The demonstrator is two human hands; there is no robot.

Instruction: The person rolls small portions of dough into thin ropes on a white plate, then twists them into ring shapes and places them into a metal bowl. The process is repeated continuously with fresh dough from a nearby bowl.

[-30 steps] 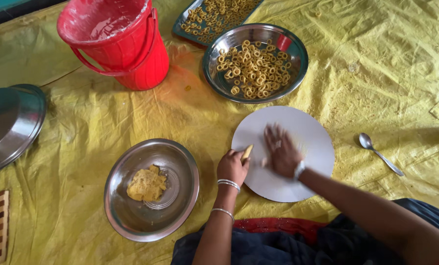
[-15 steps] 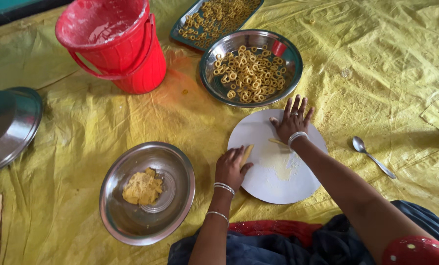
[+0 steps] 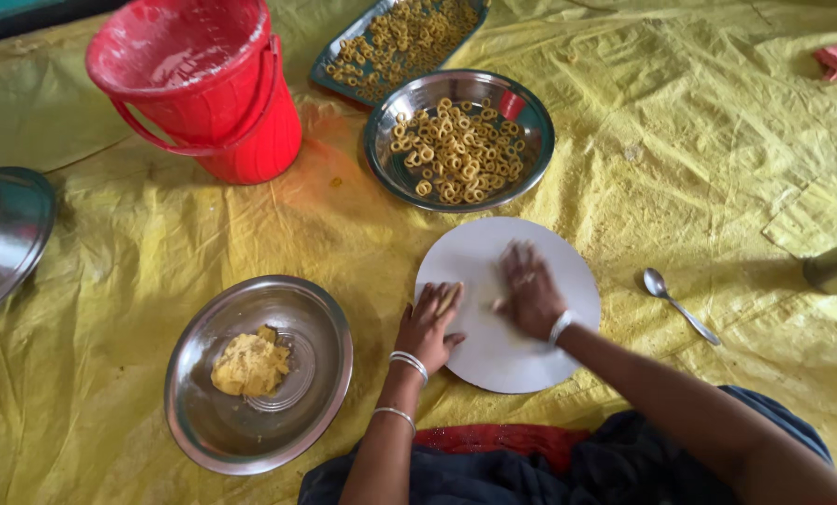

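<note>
On the white round board (image 3: 521, 360) lying on the yellow sheet (image 3: 717, 168), the right hand (image 3: 529, 292) presses flat, fingers spread, while the left hand (image 3: 428, 323) rests at the board's edge, fingers curled around a dough strip (image 3: 449, 298).

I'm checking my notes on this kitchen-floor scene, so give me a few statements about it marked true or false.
1. The right hand lies flat on the round white board. True.
2. The left hand holds a spoon. False: it holds a small piece of yellow dough at the board's edge; the spoon lies apart on the yellow sheet.
3. The steel bowl near the left hand holds a lump of dough. True.
4. The red bucket lies tipped over. False: it stands upright.
5. The bowl beyond the board is empty. False: it holds many dough rings.
</note>
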